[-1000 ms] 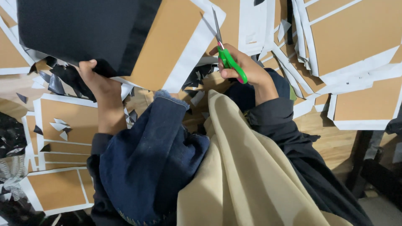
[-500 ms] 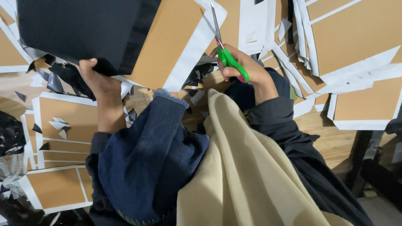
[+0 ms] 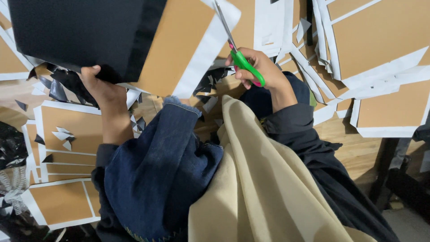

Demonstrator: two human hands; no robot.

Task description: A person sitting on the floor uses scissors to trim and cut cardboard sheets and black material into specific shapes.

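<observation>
My left hand (image 3: 101, 92) grips the lower edge of a large sheet (image 3: 89, 33) that is black on one part, with brown card and a white border (image 3: 199, 58) beside it. It is held up tilted over the table. My right hand (image 3: 260, 71) holds green-handled scissors (image 3: 239, 56), fingers through the loops, blades pointing up along the white border's right edge. Whether the blades touch the sheet I cannot tell. Dark blue denim sleeve and beige cloth cover my forearms.
Many brown card sheets with white borders (image 3: 380, 40) lie spread over the wooden table (image 3: 354, 148), more stacked at the left (image 3: 67, 130). Black and white paper scraps (image 3: 58, 87) are scattered beneath the held sheet. A crumpled black bag (image 3: 11, 148) sits at the far left.
The held sheet and both hands stay almost in place. The scissors have shifted slightly along the white border.
</observation>
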